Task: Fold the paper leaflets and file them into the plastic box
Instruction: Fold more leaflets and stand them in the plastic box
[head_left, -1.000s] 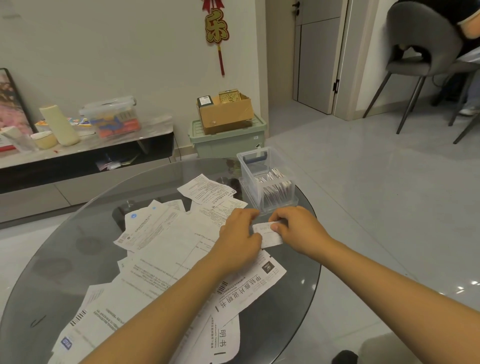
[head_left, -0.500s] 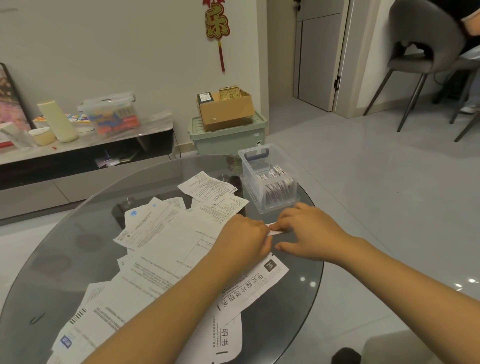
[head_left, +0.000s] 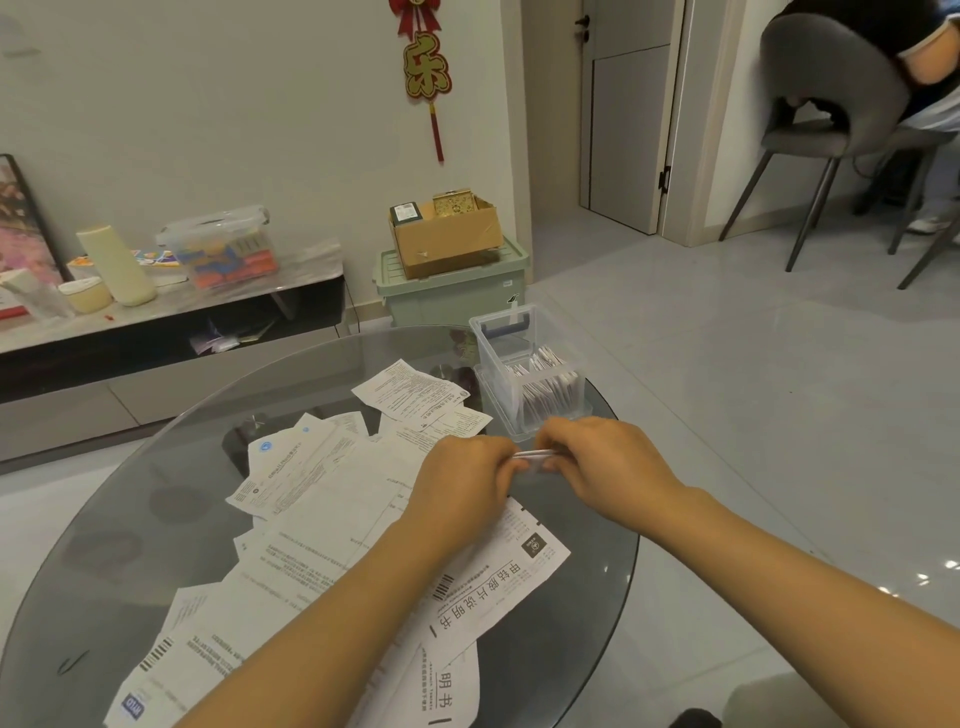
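A small folded leaflet (head_left: 532, 455) shows edge-on between my two hands, just above the round glass table (head_left: 587, 603). My left hand (head_left: 462, 483) pinches its left end and my right hand (head_left: 602, 462) pinches its right end. Most of the leaflet is hidden by my fingers. Directly beyond my hands stands the clear plastic box (head_left: 524, 364), open on top, with several folded leaflets (head_left: 550, 387) standing in its near half. Several unfolded leaflets (head_left: 322, 499) lie spread over the table under my forearms.
A low shelf (head_left: 171, 312) with containers runs along the left wall. A green bin (head_left: 452, 291) with a cardboard box on it stands behind the table. A grey chair (head_left: 831, 104) with a seated person is at the far right.
The leaflet lay flat under my fingers one second ago. It is folded narrower now and held edge-on, slightly lifted, with both hands closer to the plastic box.
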